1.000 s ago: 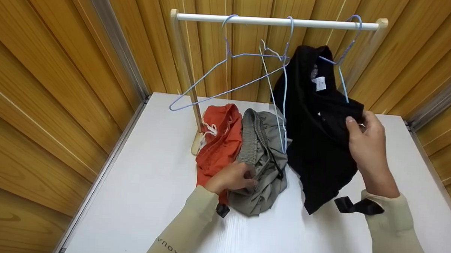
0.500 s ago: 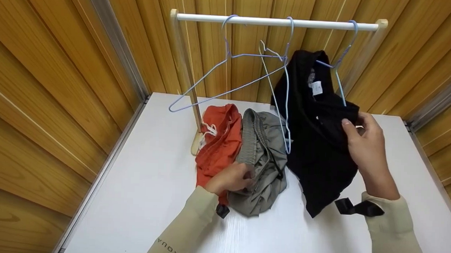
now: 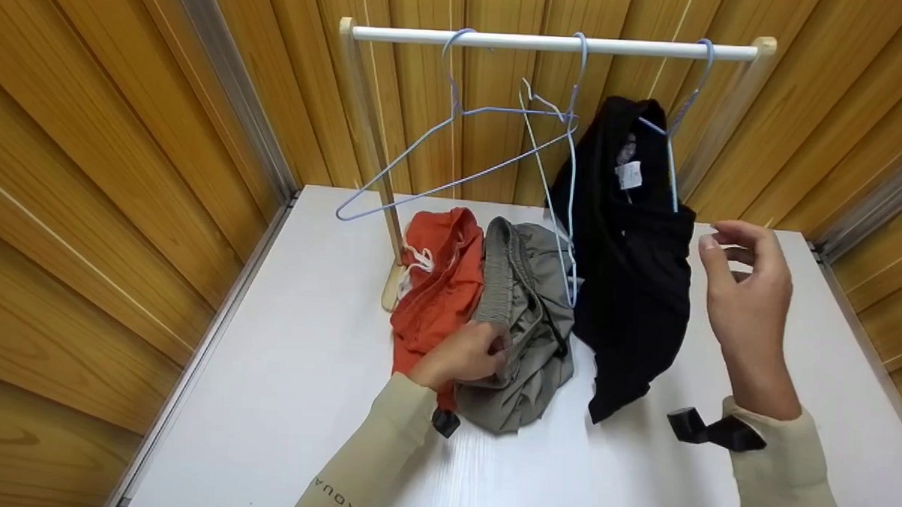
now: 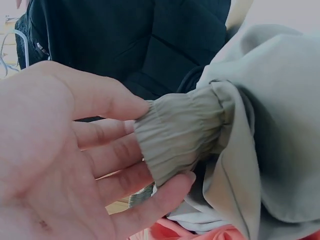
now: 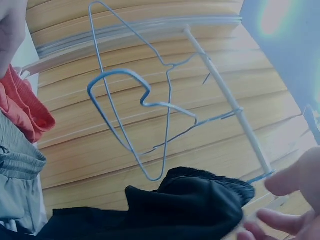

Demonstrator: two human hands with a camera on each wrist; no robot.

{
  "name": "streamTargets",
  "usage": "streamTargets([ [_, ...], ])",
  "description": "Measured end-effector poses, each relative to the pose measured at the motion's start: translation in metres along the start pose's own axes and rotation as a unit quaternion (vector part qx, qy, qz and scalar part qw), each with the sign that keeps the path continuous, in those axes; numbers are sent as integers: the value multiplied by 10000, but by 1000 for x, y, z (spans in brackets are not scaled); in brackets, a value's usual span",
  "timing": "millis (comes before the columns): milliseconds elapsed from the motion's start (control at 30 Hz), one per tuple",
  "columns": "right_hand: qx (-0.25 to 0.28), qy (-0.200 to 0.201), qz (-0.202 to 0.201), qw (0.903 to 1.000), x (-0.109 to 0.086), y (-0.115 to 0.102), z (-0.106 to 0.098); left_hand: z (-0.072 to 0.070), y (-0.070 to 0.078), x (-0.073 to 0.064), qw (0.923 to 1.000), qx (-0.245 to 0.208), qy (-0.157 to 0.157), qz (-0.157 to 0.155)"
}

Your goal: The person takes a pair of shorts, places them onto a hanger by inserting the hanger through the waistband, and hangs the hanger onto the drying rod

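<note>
My left hand (image 3: 466, 353) pinches the gathered elastic waistband of the grey shorts (image 3: 524, 406), which lie bunched on the white table. In the left wrist view, the thumb of my left hand (image 4: 90, 135) is on one side of this waistband (image 4: 180, 130) and the fingers are behind it. The black pants (image 3: 630, 290) hang at the right on a blue wire hanger (image 3: 672, 164), with a white label inside the waist. Just right of them, apart from the cloth, is my right hand (image 3: 750, 286), holding nothing, its fingers loosely bent.
Red shorts (image 3: 439, 283) with a white drawstring lie left of the grey ones. The rack's white rail (image 3: 518, 40) also carries a purple-blue hanger (image 3: 417, 143) and a light blue one (image 3: 572, 190). A wood-panelled wall (image 3: 499, 158) stands behind.
My right hand has let go of the black pants' waistband and moved a little right. The black pants have swung slightly left and hang narrower. My left hand stays at the grey shorts.
</note>
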State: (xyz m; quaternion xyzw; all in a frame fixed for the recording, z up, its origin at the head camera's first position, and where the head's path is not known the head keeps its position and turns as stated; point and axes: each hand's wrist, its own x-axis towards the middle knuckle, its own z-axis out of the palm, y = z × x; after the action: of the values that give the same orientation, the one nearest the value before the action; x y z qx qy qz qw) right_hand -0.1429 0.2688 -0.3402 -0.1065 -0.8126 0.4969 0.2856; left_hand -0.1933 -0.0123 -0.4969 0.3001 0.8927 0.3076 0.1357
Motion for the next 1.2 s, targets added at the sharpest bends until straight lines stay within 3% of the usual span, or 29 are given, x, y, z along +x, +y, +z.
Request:
streamTargets([
  [100,393,391,-435,9975,-9,-7,-1,0,1,0,9999,-143,79,-10],
  [233,981,551,-973,9889,-20,-16,0,-1,1,0,9996,-221,189,35],
  [500,2271,96,-1747,9580,-37,-25,6,-3,3,0,9985,-95,496,205],
  [633,2398,-163,-1920,9515,-44,-25,10,-4,5,0,9977,3,639,233],
  [767,2226,-383,-1983,9538,-52,-21,16,-4,7,-1,9968,31,764,214],
  [900,2052,-356,-1921,9590,-59,-14,20,-4,10,0,9965,-117,804,188],
  [1033,1824,-454,-1729,9668,-62,-3,25,-4,12,1,9951,-519,824,151],
  [1200,1290,-940,-1205,9798,-67,8,33,-6,15,1,9897,-1120,870,175],
])
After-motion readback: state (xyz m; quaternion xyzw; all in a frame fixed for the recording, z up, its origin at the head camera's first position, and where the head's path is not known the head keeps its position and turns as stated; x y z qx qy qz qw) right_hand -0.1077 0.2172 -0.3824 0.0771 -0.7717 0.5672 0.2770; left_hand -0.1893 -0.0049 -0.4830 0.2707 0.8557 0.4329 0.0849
